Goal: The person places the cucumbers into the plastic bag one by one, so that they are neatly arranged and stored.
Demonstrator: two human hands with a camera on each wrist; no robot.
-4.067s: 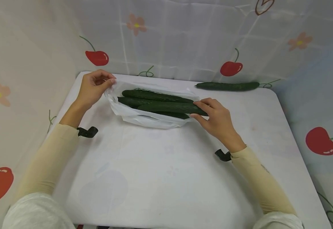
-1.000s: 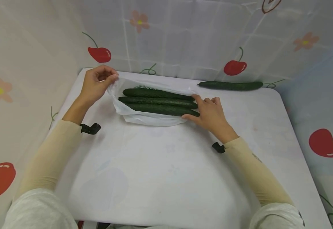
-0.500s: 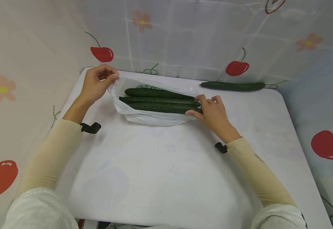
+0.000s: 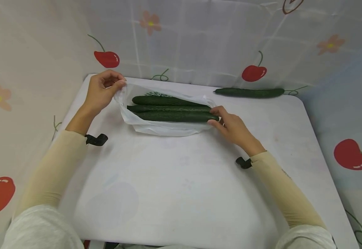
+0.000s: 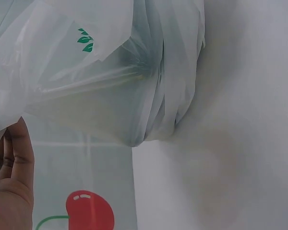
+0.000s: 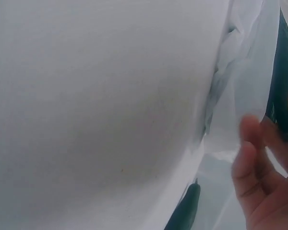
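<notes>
With thumb and fingertips, my left hand (image 4: 101, 90) pinches the left rim of a white plastic bag (image 4: 156, 130), lifting that edge off the table. In the left wrist view the thin bag (image 5: 101, 91) stretches away from the fingers and shows a small green leaf print. Several dark green cucumbers (image 4: 171, 116) lie side by side in the bag, seen through its open side. At the bag's right end, my right hand (image 4: 233, 129) has thumb and fingers around the tip of the front cucumber. In the right wrist view that cucumber (image 6: 285, 72) is partly cut off.
Another cucumber (image 4: 250, 92) lies outside the bag along the table's back edge, right of it. The white-covered table (image 4: 168, 193) is bordered by a back curtain (image 4: 199, 41) printed with cherries and flowers. Black wrist mounts (image 4: 96, 139) stick out from the sleeves.
Earlier the right hand held a cucumber lying on top of the others; now the cucumbers lie level. Lately its thumb has shifted right along the front cucumber's tip. The left hand keeps its pinch.
</notes>
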